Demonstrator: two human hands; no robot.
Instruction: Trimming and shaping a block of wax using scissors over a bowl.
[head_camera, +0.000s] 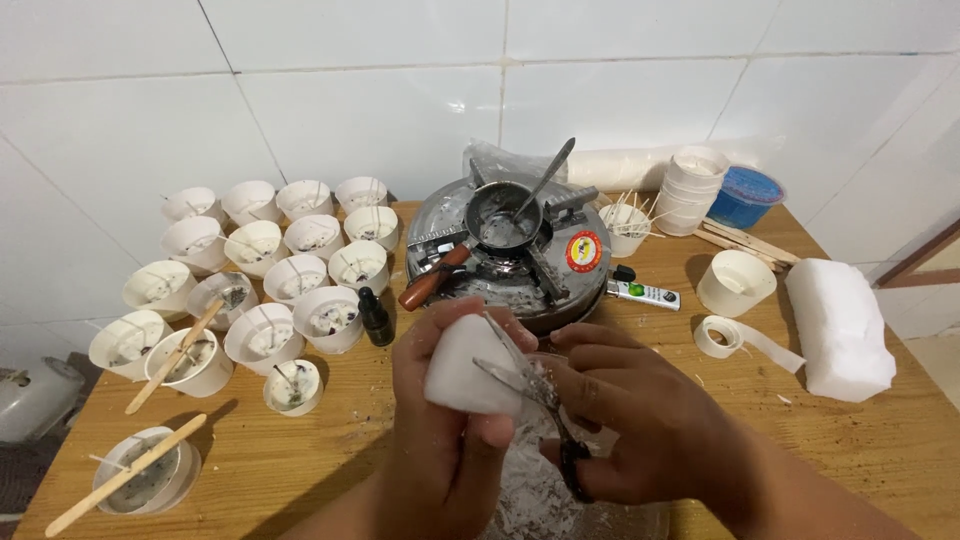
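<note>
Wax block, white, chunk-sized: clasped in the left hand, grip wrapped closed around its lower half, above a clear bowl of wax shavings on the wooden counter. Scissors: right hand, fingers closed through the handle loops, blade against the block's edge. Handling, judged: light, stiff, brittle, slightly slick; best held low, clear of the blade. Adjacent: gas stove with small pan.

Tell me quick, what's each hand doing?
Left hand: closed around a white wax block.
Right hand: closed on scissors, blades against the block.
</note>
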